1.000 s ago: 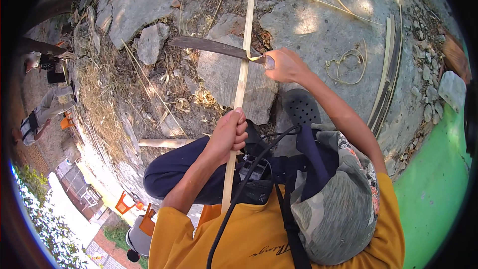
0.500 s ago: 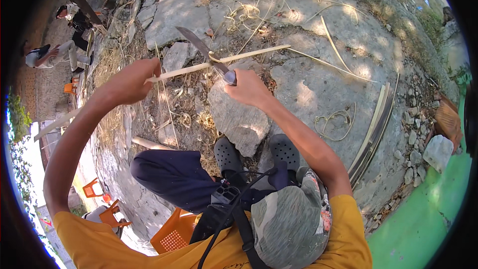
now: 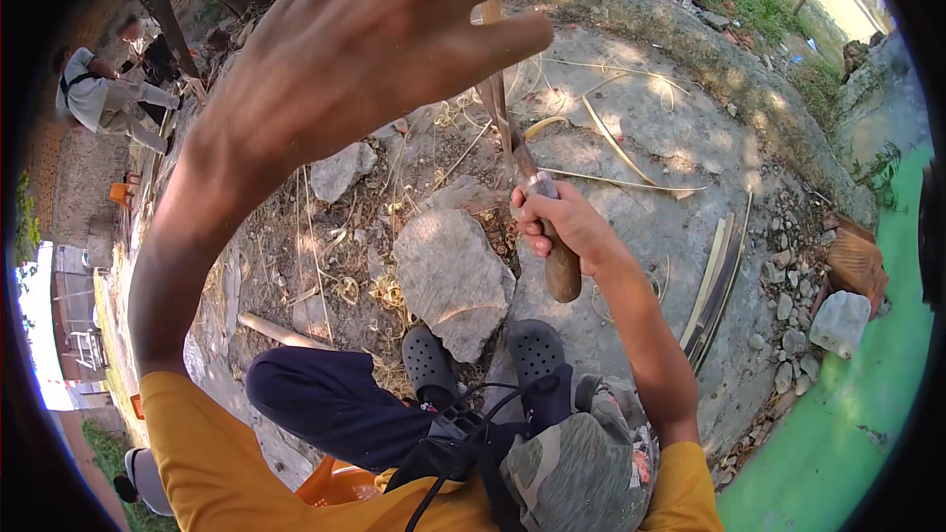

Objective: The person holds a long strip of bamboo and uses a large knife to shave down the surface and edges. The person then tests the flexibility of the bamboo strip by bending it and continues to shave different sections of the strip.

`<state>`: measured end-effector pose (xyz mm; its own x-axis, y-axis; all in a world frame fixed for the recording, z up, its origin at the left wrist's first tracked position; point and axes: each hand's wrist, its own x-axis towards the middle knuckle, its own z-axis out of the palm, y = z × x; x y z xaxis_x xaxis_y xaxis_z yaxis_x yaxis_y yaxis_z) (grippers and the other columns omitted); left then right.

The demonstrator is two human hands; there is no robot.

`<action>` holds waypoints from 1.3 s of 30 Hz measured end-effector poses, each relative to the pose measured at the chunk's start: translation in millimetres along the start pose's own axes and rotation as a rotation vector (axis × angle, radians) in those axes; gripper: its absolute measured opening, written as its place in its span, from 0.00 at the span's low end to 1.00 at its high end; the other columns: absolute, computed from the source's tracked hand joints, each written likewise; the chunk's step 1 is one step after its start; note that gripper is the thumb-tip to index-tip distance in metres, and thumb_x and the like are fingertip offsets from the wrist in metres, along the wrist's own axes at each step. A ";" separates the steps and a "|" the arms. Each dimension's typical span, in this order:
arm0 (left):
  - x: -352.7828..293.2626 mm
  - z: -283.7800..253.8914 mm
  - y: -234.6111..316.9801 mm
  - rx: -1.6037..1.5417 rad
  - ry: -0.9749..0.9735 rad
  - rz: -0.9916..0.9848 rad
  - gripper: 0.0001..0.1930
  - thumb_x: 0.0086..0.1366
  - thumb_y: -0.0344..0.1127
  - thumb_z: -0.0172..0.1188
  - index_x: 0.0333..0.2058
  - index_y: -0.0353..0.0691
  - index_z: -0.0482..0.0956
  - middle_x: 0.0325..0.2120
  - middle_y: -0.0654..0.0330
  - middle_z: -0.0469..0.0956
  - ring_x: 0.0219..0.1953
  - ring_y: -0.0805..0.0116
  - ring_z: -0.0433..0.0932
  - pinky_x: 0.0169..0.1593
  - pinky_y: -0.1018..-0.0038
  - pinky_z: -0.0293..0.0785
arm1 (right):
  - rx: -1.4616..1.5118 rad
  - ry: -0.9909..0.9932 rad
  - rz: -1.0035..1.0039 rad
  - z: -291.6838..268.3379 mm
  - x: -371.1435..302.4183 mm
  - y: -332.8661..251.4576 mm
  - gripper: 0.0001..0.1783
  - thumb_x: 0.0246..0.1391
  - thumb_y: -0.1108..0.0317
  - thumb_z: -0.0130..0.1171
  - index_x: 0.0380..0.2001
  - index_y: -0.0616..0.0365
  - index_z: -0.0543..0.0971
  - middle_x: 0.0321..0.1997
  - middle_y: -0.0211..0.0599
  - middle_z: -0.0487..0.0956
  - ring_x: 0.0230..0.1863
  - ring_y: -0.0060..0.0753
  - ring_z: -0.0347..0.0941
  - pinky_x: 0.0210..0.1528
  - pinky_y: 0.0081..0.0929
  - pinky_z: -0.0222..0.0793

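Note:
My left hand (image 3: pixel 365 49) is raised close to the camera, back toward me. Its fingers are curled over the top end of a thin bamboo strip (image 3: pixel 490 12), which shows between two fingers. My right hand (image 3: pixel 557 227) is lower, over the stony ground, and grips the wooden handle of a large knife (image 3: pixel 562 271). The dark blade (image 3: pixel 498 108) points up and away along the strip. Most of the strip is hidden behind my left hand.
A flat grey stone (image 3: pixel 453 276) lies before my feet in dark clogs (image 3: pixel 429 360). Split bamboo strips (image 3: pixel 719 276) lie at the right, beside loose rocks (image 3: pixel 838 320) and a green surface (image 3: pixel 847 433). Seated people (image 3: pixel 108 94) are at the far left.
My left hand has swung up from out at the left to right in front of the camera, lifting the strip. The knife has turned from lying across to pointing up.

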<state>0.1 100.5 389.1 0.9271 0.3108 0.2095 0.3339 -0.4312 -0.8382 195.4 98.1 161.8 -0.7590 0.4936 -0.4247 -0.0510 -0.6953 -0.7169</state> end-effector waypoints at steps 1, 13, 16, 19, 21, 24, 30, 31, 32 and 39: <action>17.6 -5.2 21.5 -0.080 0.025 -0.207 0.21 0.57 0.45 0.73 0.47 0.47 0.81 0.49 0.63 0.80 0.59 0.74 0.75 0.74 0.46 0.43 | 0.025 -0.010 0.022 -15.0 -5.3 3.1 0.06 0.55 0.71 0.56 0.35 0.57 0.71 0.20 0.28 0.70 0.16 0.20 0.64 0.21 0.24 0.61; 11.9 23.9 71.2 -1.287 0.712 -1.116 0.28 0.58 0.62 0.69 0.39 0.41 0.78 0.32 0.61 0.78 0.37 0.77 0.78 0.46 0.61 0.71 | 0.019 0.051 0.029 -1.7 -0.2 -4.8 0.07 0.52 0.73 0.55 0.36 0.59 0.71 0.21 0.28 0.68 0.17 0.20 0.63 0.20 0.23 0.60; 24.4 34.9 53.6 -1.424 0.640 -1.057 0.30 0.58 0.66 0.68 0.38 0.40 0.77 0.28 0.61 0.78 0.32 0.78 0.78 0.39 0.65 0.76 | 0.032 0.036 0.036 -6.9 9.3 -4.1 0.08 0.53 0.74 0.54 0.37 0.59 0.71 0.22 0.29 0.68 0.18 0.20 0.63 0.21 0.23 0.60; 27.9 49.3 38.9 -1.487 0.652 -1.052 0.32 0.58 0.68 0.67 0.37 0.40 0.77 0.25 0.61 0.78 0.28 0.79 0.78 0.34 0.67 0.80 | 0.095 0.001 0.051 -20.1 16.5 -4.0 0.09 0.54 0.73 0.53 0.40 0.59 0.70 0.22 0.29 0.67 0.18 0.20 0.63 0.21 0.24 0.60; 22.9 59.6 30.5 -1.685 0.695 -1.070 0.31 0.63 0.70 0.61 0.35 0.42 0.76 0.14 0.71 0.69 0.14 0.83 0.67 0.19 0.78 0.68 | 0.107 0.007 0.098 -16.9 19.1 -8.5 0.11 0.56 0.70 0.49 0.43 0.55 0.68 0.21 0.24 0.64 0.15 0.17 0.58 0.20 0.20 0.57; 27.7 81.2 26.1 -1.732 0.853 -0.912 0.29 0.67 0.69 0.55 0.32 0.44 0.73 0.10 0.76 0.61 0.11 0.85 0.63 0.15 0.83 0.60 | 0.184 -0.085 0.116 -28.3 23.9 -10.2 0.12 0.53 0.71 0.53 0.42 0.58 0.70 0.21 0.29 0.66 0.17 0.20 0.61 0.22 0.24 0.61; 30.4 78.0 30.6 -1.517 0.815 -0.975 0.34 0.73 0.63 0.51 0.11 0.54 0.55 0.09 0.75 0.55 0.12 0.83 0.47 0.18 0.76 0.42 | 0.019 0.051 0.070 -0.7 21.9 -10.4 0.11 0.52 0.72 0.52 0.40 0.58 0.69 0.21 0.27 0.67 0.16 0.19 0.60 0.20 0.22 0.57; 30.9 78.8 33.6 -1.532 0.860 -1.040 0.34 0.73 0.63 0.51 0.11 0.53 0.55 0.09 0.75 0.54 0.12 0.83 0.47 0.18 0.76 0.42 | -0.037 0.108 0.041 2.5 20.1 -6.9 0.11 0.51 0.73 0.50 0.40 0.58 0.69 0.21 0.27 0.66 0.15 0.18 0.59 0.19 0.21 0.56; 32.0 78.8 36.8 -1.547 0.904 -1.105 0.34 0.74 0.62 0.50 0.11 0.53 0.56 0.09 0.75 0.53 0.13 0.83 0.47 0.18 0.76 0.43 | -0.030 0.120 0.033 5.2 18.6 -2.7 0.11 0.51 0.73 0.50 0.40 0.58 0.69 0.21 0.27 0.66 0.15 0.18 0.59 0.19 0.21 0.56; -2.9 59.1 51.3 -1.760 1.006 -1.019 0.23 0.77 0.41 0.50 0.20 0.44 0.58 0.15 0.69 0.53 0.15 0.75 0.53 0.23 0.73 0.53 | -0.183 0.184 -0.044 25.4 17.7 29.1 0.04 0.49 0.76 0.52 0.28 0.56 0.68 0.17 0.26 0.66 0.15 0.19 0.60 0.19 0.23 0.54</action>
<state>4.5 127.5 315.7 -0.0224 0.6963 0.7174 -0.1546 -0.7114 0.6856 164.0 73.2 147.5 -0.6273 0.6193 -0.4722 0.0498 -0.5732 -0.8179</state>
